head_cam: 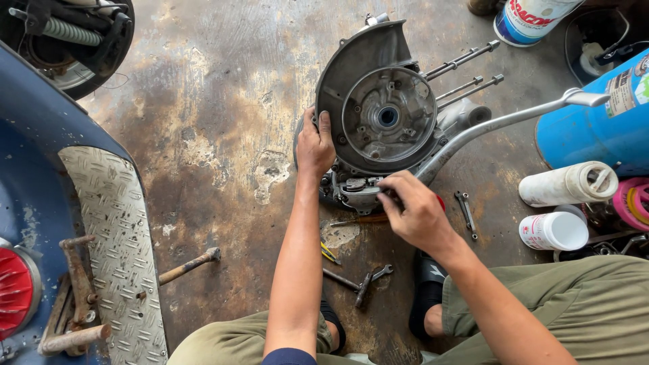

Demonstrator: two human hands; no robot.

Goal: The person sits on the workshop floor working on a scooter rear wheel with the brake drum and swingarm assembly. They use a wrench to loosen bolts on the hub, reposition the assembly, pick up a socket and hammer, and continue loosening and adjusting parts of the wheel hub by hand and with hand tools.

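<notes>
1. While the grey engine casing [378,115] lies on the stained floor [223,135], its left rim is gripped by the left hand [314,145].
2. A small part at its lower edge is pinched by the right hand [416,213].
3. Three long studs [463,61] are counted; three wrenches [365,280] lie nearby.
4. Two white containers [554,230] and one blue cylinder [602,122] are set at right.

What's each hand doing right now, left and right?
Left hand: closed on the rim of the engine casing.
Right hand: fingers pinched at the casing's lower part; whether it holds anything cannot be told.
</notes>
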